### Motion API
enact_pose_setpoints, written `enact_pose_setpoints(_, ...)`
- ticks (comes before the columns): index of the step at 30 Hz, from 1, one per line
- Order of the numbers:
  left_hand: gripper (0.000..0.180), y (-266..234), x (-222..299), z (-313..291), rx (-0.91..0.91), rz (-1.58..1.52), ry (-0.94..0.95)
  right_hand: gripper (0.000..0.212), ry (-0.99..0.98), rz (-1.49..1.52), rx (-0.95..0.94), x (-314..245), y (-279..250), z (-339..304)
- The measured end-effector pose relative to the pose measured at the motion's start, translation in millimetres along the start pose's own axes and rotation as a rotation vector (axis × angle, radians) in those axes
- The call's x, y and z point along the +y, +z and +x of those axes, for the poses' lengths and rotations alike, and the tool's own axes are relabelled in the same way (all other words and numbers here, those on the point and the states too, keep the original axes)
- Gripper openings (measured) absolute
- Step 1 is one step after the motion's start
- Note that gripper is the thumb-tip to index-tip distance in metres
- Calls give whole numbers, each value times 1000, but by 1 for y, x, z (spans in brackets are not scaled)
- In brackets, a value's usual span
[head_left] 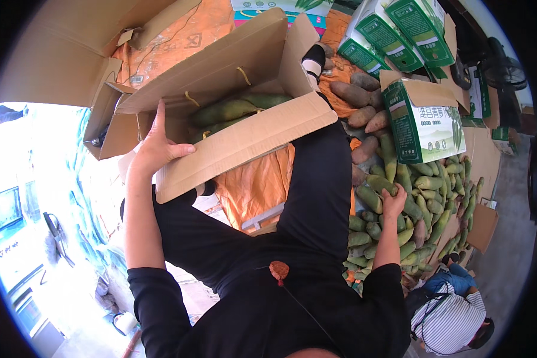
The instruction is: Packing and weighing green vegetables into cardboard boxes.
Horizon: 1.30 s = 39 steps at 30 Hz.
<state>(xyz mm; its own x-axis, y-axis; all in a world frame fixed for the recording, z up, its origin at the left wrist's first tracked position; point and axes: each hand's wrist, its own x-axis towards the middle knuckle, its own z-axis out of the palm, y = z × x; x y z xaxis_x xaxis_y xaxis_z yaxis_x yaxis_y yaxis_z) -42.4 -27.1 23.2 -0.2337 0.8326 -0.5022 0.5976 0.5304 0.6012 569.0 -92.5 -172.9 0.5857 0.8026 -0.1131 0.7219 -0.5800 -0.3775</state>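
In front of me a brown cardboard box [250, 137] stands with its flaps raised or folded out. Long green radishes [224, 112] lie inside it, beside yellow cord loops. My left hand [155, 152] rests against the box's left end, index finger stretched up and thumb apart on the front flap. To my right, my right hand [394, 204] is closed around the end of a green radish [378, 183] at the edge of a large pile of radishes [426, 206]. Its fingertips are partly hidden by the radish.
Reddish-brown tubers [352, 94] lie beyond the pile. A green-and-white carton [426, 122] stands beside it, with more green cartons [394, 33] behind. Orange sheeting [253, 185] covers floor under the box. Another person in a striped top [450, 319] is at lower right.
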Motion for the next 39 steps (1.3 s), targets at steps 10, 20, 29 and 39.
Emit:
enact_pose_setpoints(10, 134, 2, -20, 14, 39, 85, 150, 41, -327, 718, 57, -158, -115, 13)
enact_pose_setpoints(20, 129, 5, -27, 18, 72, 160, 203, 39, -635, 1167, -445, -329, -152, -25)
enact_pose_setpoints(29, 130, 6, -18, 20, -10, 37, 214, 50, -449, 828, -746, -411, -49, -36)
enact_pose_setpoints(39, 123, 5, 4, 6, -39, -5, 40, 29, -316, 653, -545, -272, -49, 24)
